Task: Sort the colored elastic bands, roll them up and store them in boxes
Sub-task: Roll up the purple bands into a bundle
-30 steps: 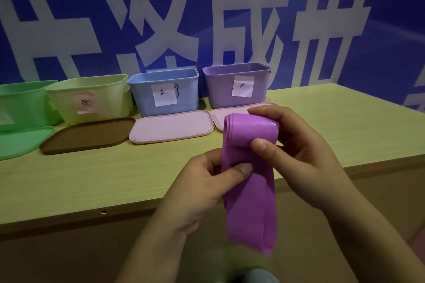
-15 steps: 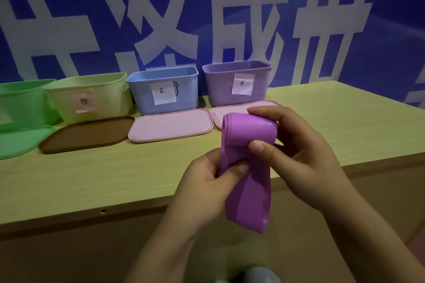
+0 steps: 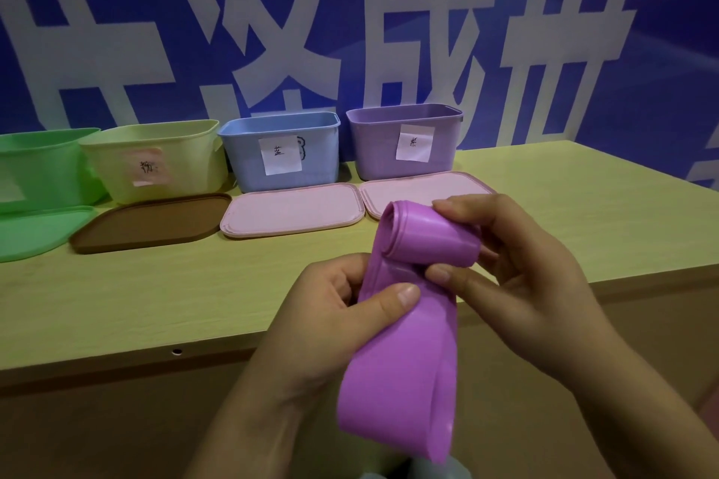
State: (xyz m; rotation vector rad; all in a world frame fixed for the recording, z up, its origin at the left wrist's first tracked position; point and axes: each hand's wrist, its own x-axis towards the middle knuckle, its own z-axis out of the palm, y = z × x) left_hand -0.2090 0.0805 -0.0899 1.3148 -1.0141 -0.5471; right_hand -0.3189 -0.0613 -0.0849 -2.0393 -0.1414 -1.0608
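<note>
I see right hand [image 3: 517, 268] clamped on purple band [image 3: 404, 354] roll, axis left-right; left hand [image 3: 334, 307] pinches tail hanging straight below.

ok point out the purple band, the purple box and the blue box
purple band [image 3: 400, 369], head view, on its hanging flat part
purple box [image 3: 373, 152], head view, on its front wall
blue box [image 3: 245, 159], head view, on its front wall

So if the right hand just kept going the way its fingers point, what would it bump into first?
Probably the left hand. The right hand grips the rolled end of the purple band, its fingers aimed leftward across it, and the left hand holds the band just beyond. Depth is hard to judge from one view.
</note>
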